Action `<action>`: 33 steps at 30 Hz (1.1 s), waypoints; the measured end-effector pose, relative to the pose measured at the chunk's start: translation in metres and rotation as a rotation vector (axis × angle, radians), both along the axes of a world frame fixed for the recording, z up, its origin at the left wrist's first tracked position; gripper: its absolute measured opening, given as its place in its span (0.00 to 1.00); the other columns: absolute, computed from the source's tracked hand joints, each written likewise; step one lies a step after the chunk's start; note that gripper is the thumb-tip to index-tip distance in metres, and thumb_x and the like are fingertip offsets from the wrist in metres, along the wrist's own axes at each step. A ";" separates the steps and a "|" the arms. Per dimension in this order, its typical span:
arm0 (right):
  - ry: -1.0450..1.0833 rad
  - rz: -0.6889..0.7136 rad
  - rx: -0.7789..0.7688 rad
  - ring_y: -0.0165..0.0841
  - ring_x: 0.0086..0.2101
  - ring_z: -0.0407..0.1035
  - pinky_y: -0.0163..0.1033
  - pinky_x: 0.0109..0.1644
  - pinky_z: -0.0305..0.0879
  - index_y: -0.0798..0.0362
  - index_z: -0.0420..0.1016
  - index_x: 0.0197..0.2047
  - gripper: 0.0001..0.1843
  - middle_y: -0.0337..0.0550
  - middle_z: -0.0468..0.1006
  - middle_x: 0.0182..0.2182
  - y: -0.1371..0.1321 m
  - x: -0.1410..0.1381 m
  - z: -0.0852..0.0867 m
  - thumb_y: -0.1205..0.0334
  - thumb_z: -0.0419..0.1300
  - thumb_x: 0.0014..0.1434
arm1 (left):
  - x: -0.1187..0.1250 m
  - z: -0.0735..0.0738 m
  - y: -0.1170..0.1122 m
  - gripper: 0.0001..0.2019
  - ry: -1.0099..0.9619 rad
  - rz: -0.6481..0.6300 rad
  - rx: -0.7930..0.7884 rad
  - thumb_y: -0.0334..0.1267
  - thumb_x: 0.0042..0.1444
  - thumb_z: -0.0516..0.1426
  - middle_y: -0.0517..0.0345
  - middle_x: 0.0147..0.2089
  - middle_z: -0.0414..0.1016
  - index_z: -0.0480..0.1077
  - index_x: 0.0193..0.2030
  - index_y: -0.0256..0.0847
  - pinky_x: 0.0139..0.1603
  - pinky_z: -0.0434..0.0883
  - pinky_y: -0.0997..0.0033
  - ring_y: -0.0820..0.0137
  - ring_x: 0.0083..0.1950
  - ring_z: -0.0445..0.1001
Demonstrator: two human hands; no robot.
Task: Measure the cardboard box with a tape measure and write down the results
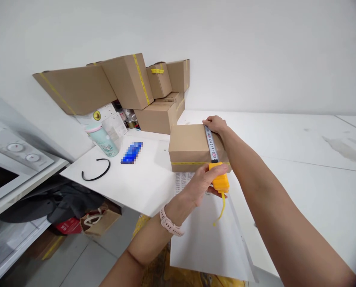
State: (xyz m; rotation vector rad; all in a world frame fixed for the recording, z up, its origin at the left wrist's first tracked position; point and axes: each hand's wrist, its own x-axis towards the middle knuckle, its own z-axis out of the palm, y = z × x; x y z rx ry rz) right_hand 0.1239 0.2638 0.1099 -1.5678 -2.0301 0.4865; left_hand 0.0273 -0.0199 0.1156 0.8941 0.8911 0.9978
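A closed cardboard box (188,141) with yellow tape along its front side lies on the white table. My left hand (207,181) is wrapped round the yellow case of a tape measure (220,178) in front of the box. From the case, the white blade (210,144) runs out across the box top to its far edge. There my right hand (216,124) pinches the blade's end against the box. A yellow strap hangs from the case. Beneath it lies a large sheet of paper (208,243) with handwriting near the box, its near end past the table edge.
Several taped cardboard boxes (127,81) are stacked at the back left by the wall. A mint tumbler (104,140), a blurred blue item (132,153) and a black headband (96,170) lie or stand left on the table (145,183). A microwave (19,155) stands far left.
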 end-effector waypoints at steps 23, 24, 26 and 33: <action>0.563 -0.095 -0.056 0.47 0.54 0.74 0.53 0.54 0.75 0.44 0.75 0.59 0.36 0.51 0.80 0.56 -0.148 0.101 -0.043 0.27 0.48 0.64 | -0.115 -0.037 0.004 0.33 0.317 0.437 0.427 0.49 0.41 0.73 0.60 0.43 0.73 0.66 0.52 0.45 0.36 0.74 0.72 0.71 0.38 0.73; 0.561 -0.050 -0.062 0.47 0.58 0.72 0.52 0.57 0.73 0.42 0.74 0.62 0.36 0.49 0.77 0.60 -0.156 0.097 -0.045 0.27 0.48 0.64 | -0.115 -0.036 0.010 0.32 0.296 0.424 0.429 0.50 0.41 0.73 0.60 0.42 0.73 0.66 0.50 0.44 0.36 0.74 0.72 0.72 0.37 0.72; 0.557 -0.007 -0.036 0.46 0.61 0.68 0.51 0.61 0.71 0.40 0.73 0.63 0.35 0.46 0.74 0.64 -0.166 0.091 -0.039 0.28 0.52 0.63 | -0.115 -0.026 0.020 0.29 0.286 0.412 0.463 0.50 0.41 0.73 0.61 0.41 0.73 0.67 0.47 0.44 0.35 0.74 0.73 0.72 0.37 0.72; 0.275 -0.247 0.250 0.43 0.43 0.73 0.52 0.50 0.70 0.44 0.81 0.50 0.24 0.51 0.79 0.49 -0.186 0.102 0.039 0.38 0.58 0.63 | -0.115 0.043 0.048 0.25 0.258 0.364 0.531 0.53 0.45 0.69 0.61 0.39 0.73 0.69 0.45 0.44 0.34 0.76 0.70 0.72 0.34 0.74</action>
